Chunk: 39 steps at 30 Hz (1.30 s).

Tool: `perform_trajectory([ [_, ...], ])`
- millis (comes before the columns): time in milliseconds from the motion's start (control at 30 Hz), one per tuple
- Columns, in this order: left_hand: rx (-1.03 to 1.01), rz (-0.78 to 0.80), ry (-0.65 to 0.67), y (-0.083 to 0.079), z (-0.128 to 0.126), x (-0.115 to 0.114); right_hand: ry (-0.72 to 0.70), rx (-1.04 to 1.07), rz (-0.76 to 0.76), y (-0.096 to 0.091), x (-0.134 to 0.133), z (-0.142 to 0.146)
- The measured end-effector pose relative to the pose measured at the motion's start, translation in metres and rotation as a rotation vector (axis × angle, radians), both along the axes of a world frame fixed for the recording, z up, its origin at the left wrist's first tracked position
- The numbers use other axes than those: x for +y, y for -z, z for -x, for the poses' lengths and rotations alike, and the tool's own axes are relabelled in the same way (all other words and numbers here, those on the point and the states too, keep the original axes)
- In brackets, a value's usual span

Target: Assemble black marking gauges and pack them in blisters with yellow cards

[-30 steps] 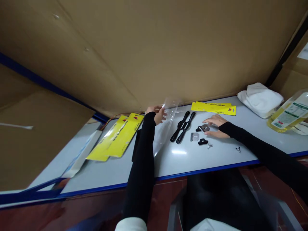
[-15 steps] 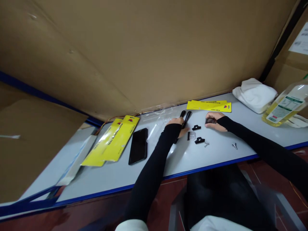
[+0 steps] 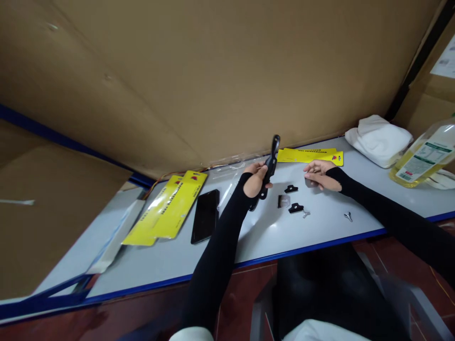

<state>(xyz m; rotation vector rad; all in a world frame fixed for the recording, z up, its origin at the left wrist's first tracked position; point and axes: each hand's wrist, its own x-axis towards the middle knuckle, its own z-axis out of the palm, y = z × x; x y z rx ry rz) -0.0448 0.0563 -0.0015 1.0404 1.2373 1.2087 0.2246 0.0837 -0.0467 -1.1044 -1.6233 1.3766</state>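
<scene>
My left hand (image 3: 256, 180) is closed round a long black handled tool (image 3: 270, 163) and holds it tilted up off the white table (image 3: 256, 232). My right hand (image 3: 319, 173) is closed on a small grey metal plate (image 3: 310, 182), low over the table. Between my hands lie two small black clips (image 3: 291, 189) (image 3: 295, 208), a clear-and-grey plate (image 3: 283, 201) and a small wing nut (image 3: 305, 214). A second wing nut (image 3: 348, 216) lies to the right, below my right forearm.
Yellow packaging cards (image 3: 167, 208) lie at the left, more yellow cards (image 3: 313, 155) at the back. A black phone (image 3: 205, 215) and clear plastic sleeves (image 3: 231, 177) lie left of my left arm. A white cloth (image 3: 378, 139) and an oil bottle (image 3: 423, 158) stand at the right. Cardboard walls rise behind.
My left hand let go of the clear plastic sleeve, grasped the black tool and lifted it off the table. My right hand picked up the small grey plate.
</scene>
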Motion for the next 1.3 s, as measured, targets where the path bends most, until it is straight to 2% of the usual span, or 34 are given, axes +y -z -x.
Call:
perform_trajectory([
  [100,-0.120,0.047,0.101,0.000,-0.015,-0.006,0.042,0.077,0.147,0.000,0.004,-0.002],
  [167,-0.138,0.059,0.101,0.003,-0.030,-0.011,0.055,0.046,0.182,-0.002,0.007,-0.006],
  [300,-0.148,0.152,0.013,0.006,-0.047,-0.016,0.064,0.044,0.109,-0.007,0.007,-0.013],
  [400,-0.197,0.209,0.052,0.003,-0.043,-0.015,0.086,0.045,0.043,-0.009,0.005,-0.010],
  [533,-0.267,0.132,0.147,0.007,-0.038,-0.015,0.057,0.144,0.062,-0.011,-0.002,0.000],
  [667,-0.279,0.035,0.150,0.023,-0.050,-0.020,-0.024,0.173,0.114,-0.020,-0.012,0.004],
  [800,-0.250,0.026,0.122,0.038,-0.061,-0.028,-0.081,0.076,0.048,-0.029,-0.024,0.006],
  [933,-0.248,0.087,0.056,0.046,-0.065,-0.033,-0.148,-0.020,-0.088,-0.028,-0.033,0.010],
  [1100,-0.449,0.109,0.095,0.041,-0.069,-0.037,-0.030,-0.140,-0.213,-0.019,-0.036,0.015],
  [1300,-0.431,0.102,0.050,0.036,-0.069,-0.039,-0.086,-0.190,-0.197,-0.027,-0.042,0.016],
])
